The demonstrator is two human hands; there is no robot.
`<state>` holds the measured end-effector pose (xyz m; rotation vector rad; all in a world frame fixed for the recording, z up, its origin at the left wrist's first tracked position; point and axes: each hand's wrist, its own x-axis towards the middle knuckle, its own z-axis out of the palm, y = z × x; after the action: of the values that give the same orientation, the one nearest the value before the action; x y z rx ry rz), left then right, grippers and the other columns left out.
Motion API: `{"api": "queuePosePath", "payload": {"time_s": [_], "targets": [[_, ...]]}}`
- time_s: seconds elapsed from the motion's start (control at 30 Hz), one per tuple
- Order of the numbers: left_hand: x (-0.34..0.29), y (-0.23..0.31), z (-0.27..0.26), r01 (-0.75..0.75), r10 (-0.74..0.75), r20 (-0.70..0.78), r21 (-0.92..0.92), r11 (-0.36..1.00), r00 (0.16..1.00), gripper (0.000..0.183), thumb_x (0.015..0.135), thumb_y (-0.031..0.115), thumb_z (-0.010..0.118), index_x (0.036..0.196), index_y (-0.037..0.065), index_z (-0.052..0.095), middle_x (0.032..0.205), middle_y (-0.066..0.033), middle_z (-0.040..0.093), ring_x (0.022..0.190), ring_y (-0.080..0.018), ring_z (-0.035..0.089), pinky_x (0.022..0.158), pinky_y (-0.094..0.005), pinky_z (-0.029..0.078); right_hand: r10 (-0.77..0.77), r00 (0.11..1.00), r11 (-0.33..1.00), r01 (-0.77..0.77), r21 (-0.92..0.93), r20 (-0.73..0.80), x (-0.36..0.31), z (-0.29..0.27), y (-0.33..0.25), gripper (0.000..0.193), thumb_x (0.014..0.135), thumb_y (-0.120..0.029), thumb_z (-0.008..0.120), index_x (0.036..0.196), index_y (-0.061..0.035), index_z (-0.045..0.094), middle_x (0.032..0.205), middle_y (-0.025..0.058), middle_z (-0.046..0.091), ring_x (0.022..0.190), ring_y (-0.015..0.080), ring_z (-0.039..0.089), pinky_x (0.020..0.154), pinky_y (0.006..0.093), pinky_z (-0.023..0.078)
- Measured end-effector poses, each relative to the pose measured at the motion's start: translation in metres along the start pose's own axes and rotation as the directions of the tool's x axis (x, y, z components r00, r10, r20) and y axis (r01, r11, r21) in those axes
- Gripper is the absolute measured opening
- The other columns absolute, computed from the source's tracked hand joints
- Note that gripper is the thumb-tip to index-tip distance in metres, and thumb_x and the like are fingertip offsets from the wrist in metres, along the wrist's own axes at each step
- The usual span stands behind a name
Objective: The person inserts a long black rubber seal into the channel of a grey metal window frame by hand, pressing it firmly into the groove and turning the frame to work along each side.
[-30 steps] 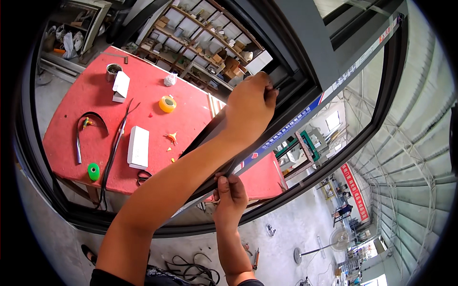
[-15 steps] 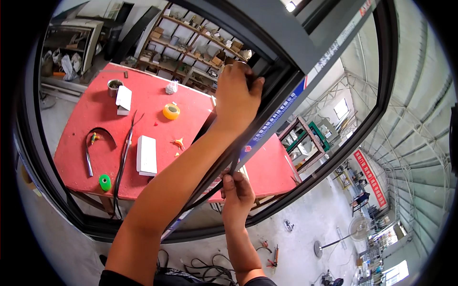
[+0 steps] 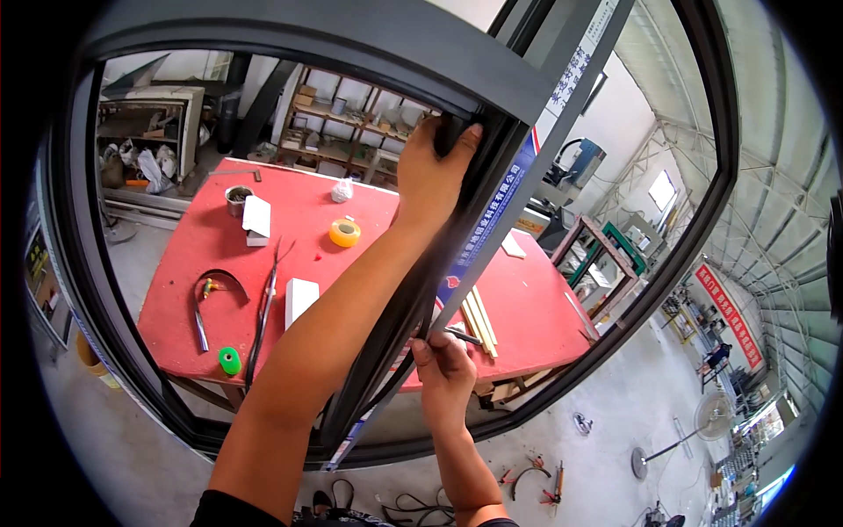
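A dark grey window frame (image 3: 290, 28) with a middle post stands in front of me. My left hand (image 3: 432, 171) reaches up to the post's top inner corner, thumb and fingers closed around a dark piece there that looks like the black rubber strip; some fingertips are hidden. Lower down, my right hand (image 3: 446, 364) pinches the black rubber strip (image 3: 425, 327) beside the post. More of the strip hangs below, partly behind my left forearm. Blue-and-white protective film (image 3: 492, 220) covers the post's face.
Behind the frame, a red-topped table (image 3: 263, 303) bears a yellow tape roll (image 3: 345, 233), white boxes (image 3: 256, 220), a green spool (image 3: 230, 360) and pale sticks (image 3: 479, 321). Shelves (image 3: 338, 114) stand beyond. Black hose (image 3: 413, 509) and orange-handled tools (image 3: 555, 487) lie on the floor.
My view has shifted, showing more of the frame's top bar. The left hand stays at the upper corner; the right hand still pinches the strip beside the post.
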<state>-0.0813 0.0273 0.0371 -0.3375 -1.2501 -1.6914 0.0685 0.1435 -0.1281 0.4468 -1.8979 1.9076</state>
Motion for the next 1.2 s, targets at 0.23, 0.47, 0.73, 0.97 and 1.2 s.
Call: {"api": "queuePosePath", "payload": {"time_s": [0.23, 0.47, 0.73, 0.97, 1.2], "targets": [[0.001, 0.025, 0.000, 0.050, -0.048, -0.012, 0.167, 0.985, 0.999, 0.047, 0.088, 0.040, 0.066, 0.101, -0.006, 0.063, 0.091, -0.0221, 0.068, 0.088, -0.0379, 0.065, 0.080, -0.0402, 0.049, 0.022, 0.996, 0.999, -0.025, 0.040, 0.088, -0.001, 0.010, 0.008, 0.014, 0.091, -0.003, 0.067, 0.102, 0.0040, 0.061, 0.093, 0.0021, 0.065, 0.082, 0.0058, 0.056, 0.073, 0.0202, 0.046], [0.019, 0.034, 0.000, 0.119, -0.127, 0.026, 0.206, 0.971, 0.992, 0.056, 0.086, 0.045, 0.069, 0.108, -0.007, 0.064, 0.099, -0.0177, 0.069, 0.095, -0.0254, 0.064, 0.086, -0.0328, 0.046, 0.011, 0.992, 0.999, -0.006, -0.039, 0.124, -0.006, 0.030, 0.017, 0.016, 0.090, -0.003, 0.068, 0.103, 0.0043, 0.061, 0.089, 0.0012, 0.064, 0.079, 0.0057, 0.057, 0.071, 0.0193, 0.046], [-0.002, 0.007, -0.025, -0.068, 0.032, 0.207, 0.169, 0.983, 0.978, 0.052, 0.088, 0.035, 0.068, 0.114, -0.009, 0.059, 0.098, -0.0234, 0.067, 0.092, -0.0312, 0.065, 0.083, -0.0370, 0.049, 0.013, 0.995, 1.000, -0.011, -0.019, 0.097, -0.009, 0.038, 0.023, 0.020, 0.091, -0.006, 0.068, 0.107, 0.0031, 0.060, 0.085, -0.0010, 0.061, 0.074, 0.0047, 0.053, 0.066, 0.0188, 0.043], [-0.010, 0.008, -0.016, -0.024, 0.020, 0.041, 0.097, 0.995, 0.999, 0.039, 0.086, 0.031, 0.067, 0.097, -0.007, 0.064, 0.085, -0.0236, 0.067, 0.083, -0.0385, 0.066, 0.077, -0.0413, 0.050, 0.043, 0.990, 0.999, -0.038, -0.038, 0.131, -0.008, 0.032, 0.022, 0.021, 0.092, -0.004, 0.065, 0.112, 0.0004, 0.060, 0.091, 0.0010, 0.063, 0.068, 0.0035, 0.051, 0.057, 0.0178, 0.040], [-0.022, 0.007, -0.030, 0.161, -0.191, 0.198, 0.157, 0.974, 0.961, 0.049, 0.087, 0.033, 0.070, 0.110, -0.010, 0.063, 0.093, -0.0178, 0.070, 0.084, -0.0211, 0.068, 0.077, -0.0303, 0.052, -0.007, 0.996, 0.993, 0.018, -0.117, 0.093, -0.012, 0.007, 0.012, 0.019, 0.090, -0.003, 0.065, 0.109, -0.0007, 0.064, 0.088, 0.0004, 0.061, 0.072, 0.0057, 0.055, 0.061, 0.0203, 0.046]]}}
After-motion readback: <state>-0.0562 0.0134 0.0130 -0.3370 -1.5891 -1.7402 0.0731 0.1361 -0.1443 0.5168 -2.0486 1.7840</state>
